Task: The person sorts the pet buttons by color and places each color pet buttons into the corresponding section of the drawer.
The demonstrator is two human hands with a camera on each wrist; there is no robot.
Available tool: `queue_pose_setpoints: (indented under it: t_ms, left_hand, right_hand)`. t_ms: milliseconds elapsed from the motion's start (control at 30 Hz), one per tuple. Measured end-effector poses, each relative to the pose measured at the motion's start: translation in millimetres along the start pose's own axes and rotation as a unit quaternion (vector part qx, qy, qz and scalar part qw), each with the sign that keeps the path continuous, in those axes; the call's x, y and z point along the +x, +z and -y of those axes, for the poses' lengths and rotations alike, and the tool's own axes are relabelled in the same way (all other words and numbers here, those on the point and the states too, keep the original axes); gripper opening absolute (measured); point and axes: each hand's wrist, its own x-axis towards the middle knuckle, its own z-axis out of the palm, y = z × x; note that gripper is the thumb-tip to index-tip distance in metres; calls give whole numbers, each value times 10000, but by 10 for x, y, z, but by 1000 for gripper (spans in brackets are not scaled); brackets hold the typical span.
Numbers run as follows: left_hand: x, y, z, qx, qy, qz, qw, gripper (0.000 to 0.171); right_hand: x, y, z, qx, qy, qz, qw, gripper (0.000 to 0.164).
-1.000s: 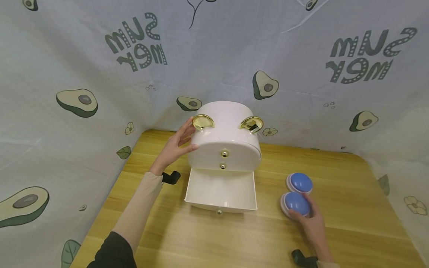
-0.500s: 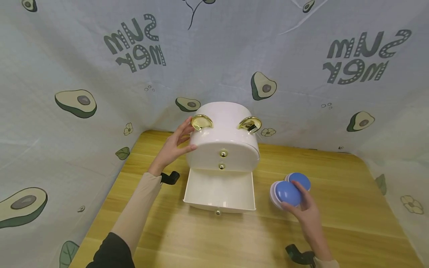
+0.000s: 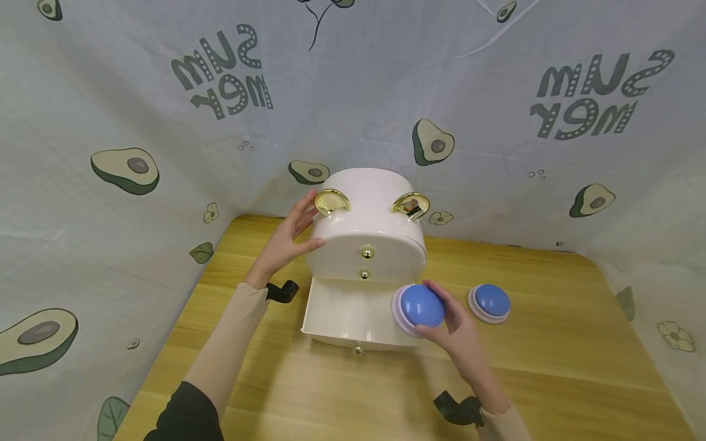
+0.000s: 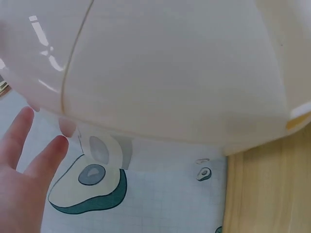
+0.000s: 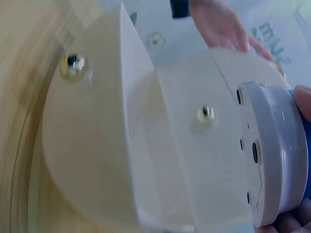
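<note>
A glossy white storage box (image 3: 366, 226) with gold ears and round gold knobs stands on the table. Its bottom drawer (image 3: 344, 309) is pulled out toward the person. My left hand (image 3: 284, 245) rests against the box's left side, fingers spread and extended. Thumb and fingers of my right hand (image 3: 458, 331) grip a blue-domed push button (image 3: 421, 306) with a white base, tilted over the drawer's right part. In the right wrist view, the button's underside (image 5: 257, 155) shows dark round feet and faces the box front.
A second blue push button (image 3: 493, 301) sits on the wooden table (image 3: 562, 343) right of the drawer. Behind the table hangs a pale cloth (image 3: 353, 92) printed with avocados and lettering. Black wrist mounts (image 3: 460, 409) are strapped to both forearms.
My right hand has lifted one push button from beside the other and carried it left, over the drawer. My left hand has stayed against the box.
</note>
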Motion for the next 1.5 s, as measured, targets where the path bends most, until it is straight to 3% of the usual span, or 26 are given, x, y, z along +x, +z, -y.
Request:
queue_pose_setpoints:
  t_ms: [133,300,500,600,933,1100,1500]
  left_hand:
    - [38,-17,76,-63,140,163,9998,89]
    - [70,-59,212,-158,73,251,9995,92]
    - [63,-33,13,-133,8,341,9993,88]
    - [66,-28,-13,-83,-46,381,9992,88]
    - [58,-34,-5,-83,-106,406,9991,89]
    - [53,-36,3,-129,-111,427,9989,88]
    - [42,-47,15,-25,-102,395,9992,88]
  right_hand:
    - [90,221,25,-4,-68,438,9990,75]
    - [231,508,24,18,-89,883,9961,75]
    - [382,788,-40,-38,-64,1116,9937,74]
    - [430,883,-64,-105,27,1161,9932,74]
    - [516,1074,-145,-337,163,1314,9906,74]
    - [512,1139,-233,-702,197,1395,9875,74]
    - [525,1217,-359,-1005,244,1465,9838,76]
